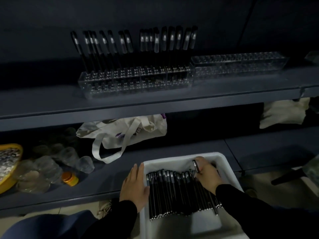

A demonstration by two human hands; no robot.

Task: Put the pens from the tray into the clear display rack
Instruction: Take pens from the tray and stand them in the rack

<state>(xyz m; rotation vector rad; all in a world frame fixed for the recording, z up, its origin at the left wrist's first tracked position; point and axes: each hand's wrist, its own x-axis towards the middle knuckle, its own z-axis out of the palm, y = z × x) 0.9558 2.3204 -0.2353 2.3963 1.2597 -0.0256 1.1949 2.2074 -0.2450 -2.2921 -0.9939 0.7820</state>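
A white tray (226,163) at the bottom centre holds several black pens (170,192) lying side by side. My left hand (134,185) rests flat on the tray's left rim with straight fingers. My right hand (207,176) is inside the tray over the pens and pinches one black pen (196,165), whose end sticks up past my fingers. On the upper shelf stands the clear display rack (134,81) with several pens (131,42) upright along its back row. A second clear rack (240,63) with no pens sits to its right.
A grey shelf edge (155,104) runs between rack and tray. On the lower shelf lie a white tote bag (124,133), clear plastic cups (51,163), an orange-capped bottle (69,177) and a yellow bowl (8,166) at the far left. Another white bag (283,112) is at right.
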